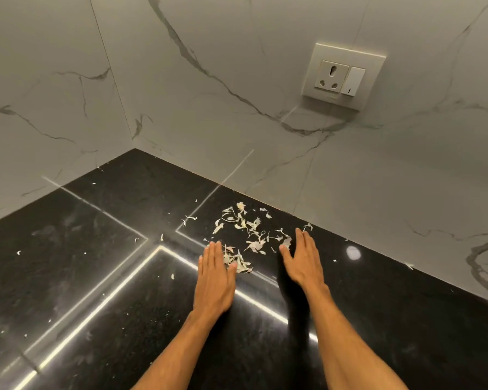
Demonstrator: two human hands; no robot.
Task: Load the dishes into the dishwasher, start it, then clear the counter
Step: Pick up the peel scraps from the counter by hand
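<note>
Nearest, two bare forearms reach out over the black counter [96, 249]. Further on, the left hand [213, 277] lies flat with fingers straight and together, grasping nothing, its thumb side touching the near edge of a scatter of pale peel scraps [245, 235]. Right of it, the right hand [303, 260] is likewise spread and released, its thumb tip beside a scrap. Most scraps lie between and just beyond the hands. Farther still, on the marble wall [209, 108], sits a socket plate [343, 76] with a switch.
</note>
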